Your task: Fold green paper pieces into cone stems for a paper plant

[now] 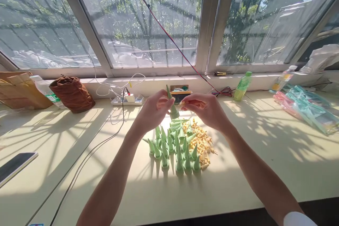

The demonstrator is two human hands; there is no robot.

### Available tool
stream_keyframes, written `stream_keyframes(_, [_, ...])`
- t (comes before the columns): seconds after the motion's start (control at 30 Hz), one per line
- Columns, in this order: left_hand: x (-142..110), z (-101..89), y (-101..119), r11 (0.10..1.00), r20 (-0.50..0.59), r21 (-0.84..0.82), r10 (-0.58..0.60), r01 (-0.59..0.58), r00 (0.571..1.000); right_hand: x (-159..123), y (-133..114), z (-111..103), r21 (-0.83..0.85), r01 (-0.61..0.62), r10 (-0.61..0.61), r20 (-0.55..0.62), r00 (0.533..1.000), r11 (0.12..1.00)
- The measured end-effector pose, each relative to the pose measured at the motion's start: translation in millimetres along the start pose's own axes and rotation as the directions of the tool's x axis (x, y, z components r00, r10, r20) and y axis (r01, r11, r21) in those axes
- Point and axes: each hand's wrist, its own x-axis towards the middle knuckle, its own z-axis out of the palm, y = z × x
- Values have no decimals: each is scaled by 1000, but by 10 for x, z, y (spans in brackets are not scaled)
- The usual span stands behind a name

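My left hand (157,108) is closed around a green cone (173,111), held tip-up above the table with its wider base downward. Just to its right, my right hand (199,107) pinches a small yellowish piece (182,103) between thumb and fingertips, close to the cone's side. Below both hands stand several green cones (179,162) in uneven rows, points up. Some more green cones (178,124) lie on their sides behind them. A heap of small yellow-orange pegs (202,141) spreads along the right of the cones.
A power strip (127,100) and white cables lie by the sill. Dark cables (99,144) cross the table on the left, near a phone (16,166). A brown drawstring bag (72,93), cardboard box (23,90), green bottle (243,86) and pastel pouches (308,104) stand around the back.
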Motion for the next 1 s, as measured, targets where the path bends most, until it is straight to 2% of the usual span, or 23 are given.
stream_keyframes(0.13, [-2, 51, 10, 994, -29, 100, 49, -46, 998, -22, 1, -26, -54, -2, 4, 27, 1000, 999])
stream_keyframes(0.23, [3, 67, -17, 992, -36, 124, 31, -26, 999, -14, 44, -31, -108, -1, 5, 33, 999, 994])
stream_keyframes(0.5, [-13, 36, 49, 970, 72, -179, -153, 163, 986, -32, 69, 24, -156, 31, -23, 55, 998, 987])
stream_keyframes(0.73, [-7, 76, -6, 968, 56, -175, -171, 178, 984, -53, 58, 28, -174, 21, -12, 55, 998, 984])
stream_keyframes(1.0, [4, 89, -28, 936, 87, -286, -189, 206, 978, -53, 88, 36, -173, 12, -4, 46, 999, 985])
